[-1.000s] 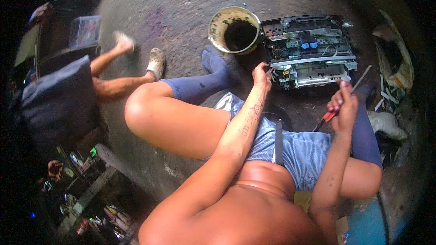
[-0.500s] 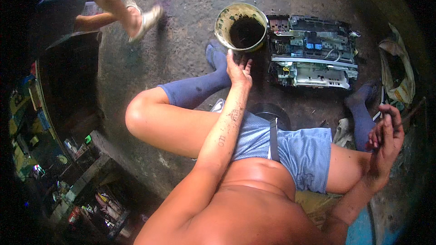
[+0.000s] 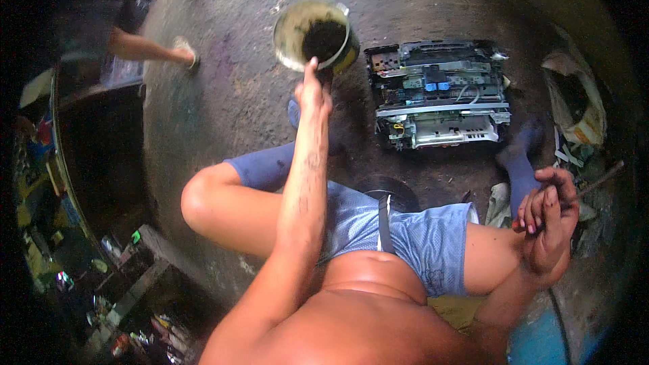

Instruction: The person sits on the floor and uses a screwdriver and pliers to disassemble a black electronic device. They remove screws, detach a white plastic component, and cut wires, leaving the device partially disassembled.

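Note:
My left hand (image 3: 314, 98) reaches out in front of me, thumb over the near rim of a pale, stained bucket (image 3: 292, 39) and fingers at its outer side. Dark, nearly black material (image 3: 324, 40) lies inside the bucket, which looks slightly tilted. My right hand (image 3: 551, 220) is raised over my right thigh, fingers curled round a screwdriver (image 3: 600, 179). Its thin shaft points away to the right, and a bit of red handle shows below the fingers. To the right of the bucket, a stripped printer (image 3: 439, 94) with exposed rails, cables and blue parts lies on the floor.
At upper left, another person's legs (image 3: 152, 47) stand in pale sandals. A dark round object (image 3: 389, 192) lies between my legs. A whitish sack (image 3: 574, 94) sits at the right. Cluttered wooden shelving (image 3: 128, 290) with small items runs along the lower left.
My left hand has closed on the bucket rim and shifted the bucket left, away from the printer. My right hand still holds the screwdriver. The other person's feet have moved back.

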Action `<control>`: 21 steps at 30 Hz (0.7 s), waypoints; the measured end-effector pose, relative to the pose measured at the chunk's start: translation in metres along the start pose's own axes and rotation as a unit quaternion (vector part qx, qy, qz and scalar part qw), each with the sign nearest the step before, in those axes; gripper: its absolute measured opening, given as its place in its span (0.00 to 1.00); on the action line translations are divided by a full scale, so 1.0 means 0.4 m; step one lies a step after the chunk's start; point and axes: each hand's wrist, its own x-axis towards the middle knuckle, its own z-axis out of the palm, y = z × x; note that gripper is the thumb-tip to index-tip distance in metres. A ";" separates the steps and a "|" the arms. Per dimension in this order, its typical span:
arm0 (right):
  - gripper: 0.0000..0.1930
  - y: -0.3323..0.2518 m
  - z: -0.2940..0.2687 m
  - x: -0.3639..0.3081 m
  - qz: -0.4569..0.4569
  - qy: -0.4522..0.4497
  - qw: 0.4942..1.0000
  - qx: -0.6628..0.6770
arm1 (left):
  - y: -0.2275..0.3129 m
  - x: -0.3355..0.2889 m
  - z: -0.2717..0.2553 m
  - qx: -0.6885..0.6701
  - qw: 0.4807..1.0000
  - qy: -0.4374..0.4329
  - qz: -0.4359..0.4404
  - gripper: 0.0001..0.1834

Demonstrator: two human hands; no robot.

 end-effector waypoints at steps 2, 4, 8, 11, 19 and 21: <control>0.19 0.004 -0.011 -0.009 0.010 -0.013 1.000 0.004 | 0.028 0.097 0.109 -0.025 0.998 -0.038 0.036 0.25; 0.20 0.004 -0.026 -0.023 0.023 -0.006 1.000 -0.009 | 0.027 0.209 0.223 -0.038 0.998 -0.029 0.036 0.27; 0.21 0.041 -0.065 -0.017 0.010 0.009 1.000 0.019 | 0.028 0.353 0.464 -0.020 0.999 -0.026 0.027 0.38; 0.19 0.046 -0.070 -0.005 0.018 0.037 0.998 0.056 | 0.036 0.356 0.595 -0.048 0.998 -0.051 0.006 0.20; 0.15 0.051 -0.077 0.011 0.032 0.068 0.996 0.040 | -0.084 0.461 0.647 0.028 0.998 -0.056 -0.029 0.18; 0.14 0.068 -0.093 -0.003 0.023 0.083 0.996 0.032 | -0.128 0.445 0.650 0.031 0.998 -0.047 -0.038 0.18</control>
